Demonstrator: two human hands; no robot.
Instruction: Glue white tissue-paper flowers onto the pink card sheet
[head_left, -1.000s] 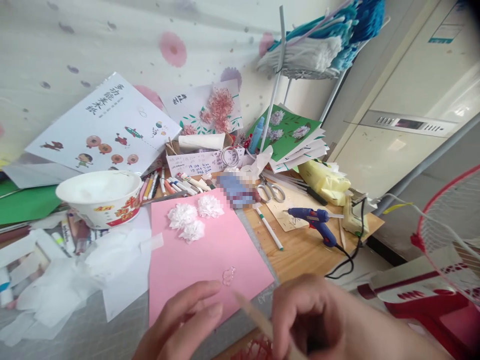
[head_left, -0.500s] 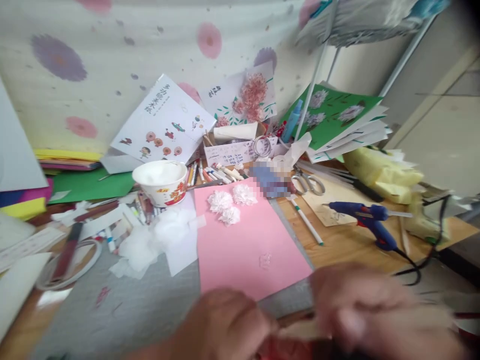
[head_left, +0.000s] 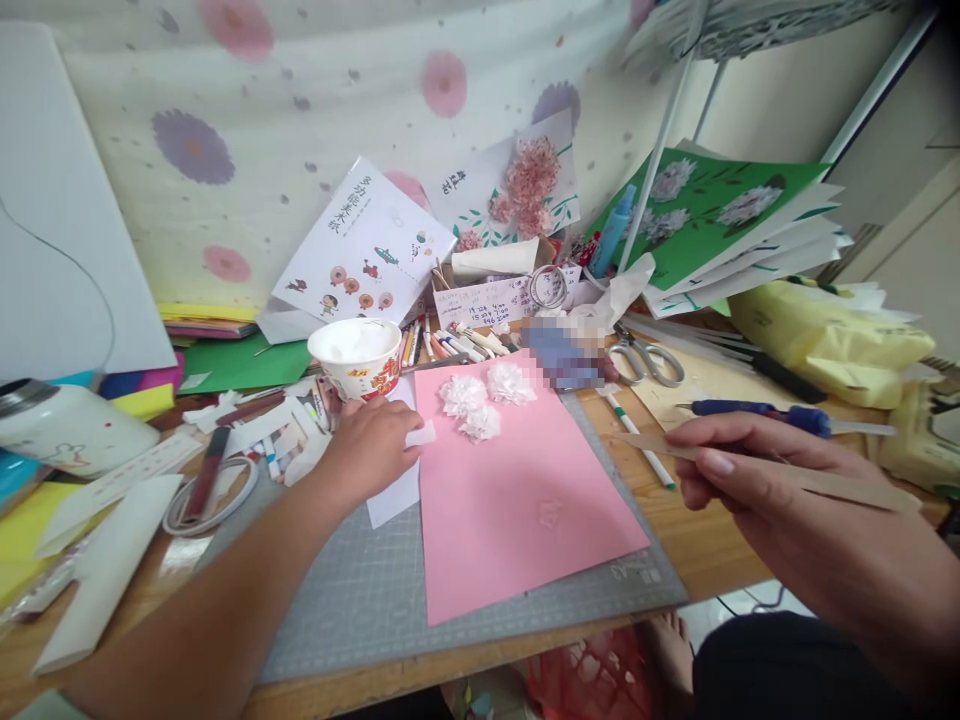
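Note:
My left hand (head_left: 373,450) reaches over the mat's left part, in front of the bowl. Its fingers are curled, and what they close on is hidden. Their tips touch a small white strip (head_left: 421,434) at the pink paper's edge. On the pink paper (head_left: 517,510) sit three white ruffled paper flowers (head_left: 478,398), with a clear glue-like outline (head_left: 550,513) lower down. Raised at the right, my right hand (head_left: 742,480) pinches a long tan strip (head_left: 810,480) with a pointed tip. Partly behind that hand lies a blue glue gun (head_left: 757,412).
A white paper bowl (head_left: 356,355) stands behind my left hand. Scissors (head_left: 646,362) and a green-tipped marker (head_left: 643,445) lie right of the pink paper. A grey cutting mat (head_left: 352,610) lies beneath it. At left are a bottle (head_left: 67,430) and a white cable (head_left: 210,515).
Both hands have risen from the blurred front edge and parted. My left hand has moved forward onto the mat, covering the white tissue's place. My right hand now shows the tan strip. The view has shifted.

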